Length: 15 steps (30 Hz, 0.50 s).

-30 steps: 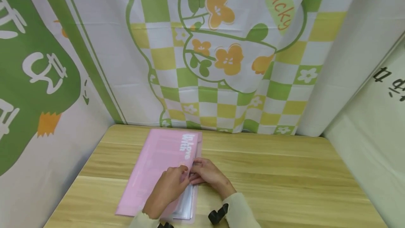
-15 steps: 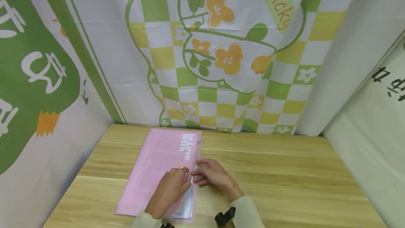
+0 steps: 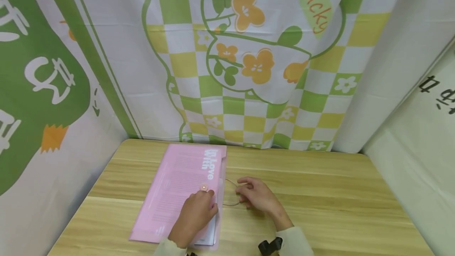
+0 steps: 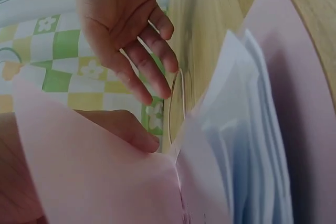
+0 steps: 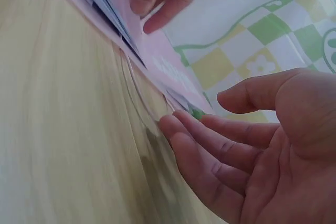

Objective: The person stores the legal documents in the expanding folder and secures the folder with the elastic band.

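A pink document folder (image 3: 174,181) with white lettering lies on the left part of the table, papers (image 4: 252,119) showing at its right side. My left hand (image 3: 195,212) rests on the cover near that side, just below a small round button (image 3: 203,187). In the left wrist view, part of that hand is hidden behind the pink sheet. To the right of the folder, my right hand (image 3: 261,196) has its lightly curled fingertips hooked in a thin elastic cord (image 3: 232,204), which loops out from the folder. The right thumb (image 5: 244,95) stands apart from the fingers.
The wooden table (image 3: 320,192) extends to the right of the hands. A printed curtain (image 3: 241,121) hangs along its back edge, and further cloth walls (image 3: 419,161) flank both sides. A dark device (image 3: 270,245) sits at the right wrist.
My right hand has moved right, away from the folder's edge, and the cord loop now shows between them. My left hand has shifted slightly right on the cover, and the round button is uncovered.
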Each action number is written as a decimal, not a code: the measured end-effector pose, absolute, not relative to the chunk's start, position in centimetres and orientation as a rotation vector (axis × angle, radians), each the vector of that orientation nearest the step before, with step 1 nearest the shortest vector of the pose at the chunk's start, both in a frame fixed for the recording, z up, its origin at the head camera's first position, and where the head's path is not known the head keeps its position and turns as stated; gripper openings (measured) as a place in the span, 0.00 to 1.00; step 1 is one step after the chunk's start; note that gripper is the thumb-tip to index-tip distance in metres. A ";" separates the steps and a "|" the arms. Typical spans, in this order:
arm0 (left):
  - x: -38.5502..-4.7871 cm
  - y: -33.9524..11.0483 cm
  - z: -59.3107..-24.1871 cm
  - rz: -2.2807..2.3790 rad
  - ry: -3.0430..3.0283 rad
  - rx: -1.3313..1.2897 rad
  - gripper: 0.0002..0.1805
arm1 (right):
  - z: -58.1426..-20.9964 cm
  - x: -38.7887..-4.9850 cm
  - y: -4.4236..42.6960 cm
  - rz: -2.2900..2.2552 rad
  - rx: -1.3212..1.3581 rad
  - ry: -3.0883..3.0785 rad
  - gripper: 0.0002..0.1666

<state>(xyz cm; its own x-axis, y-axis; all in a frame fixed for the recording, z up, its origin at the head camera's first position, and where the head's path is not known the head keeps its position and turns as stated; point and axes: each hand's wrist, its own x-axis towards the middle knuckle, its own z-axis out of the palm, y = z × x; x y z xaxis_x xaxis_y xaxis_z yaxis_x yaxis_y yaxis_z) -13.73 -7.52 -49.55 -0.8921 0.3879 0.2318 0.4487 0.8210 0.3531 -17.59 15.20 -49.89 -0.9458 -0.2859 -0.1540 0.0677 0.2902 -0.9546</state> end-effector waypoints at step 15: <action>-13.3 -6.8 -49.9 -0.481 -2.852 -0.591 0.10 | -49.9 -17.1 16.8 -1.632 -0.207 2.318 0.18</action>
<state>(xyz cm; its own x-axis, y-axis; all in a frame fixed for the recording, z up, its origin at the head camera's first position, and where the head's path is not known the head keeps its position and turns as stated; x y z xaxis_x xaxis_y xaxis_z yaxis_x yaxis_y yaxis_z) -13.28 -6.82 -49.87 -0.9025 0.3527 0.2470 0.4142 0.8679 0.2740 -17.07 16.84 -49.94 -0.9453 -0.2851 -0.1585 0.0530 0.3452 -0.9370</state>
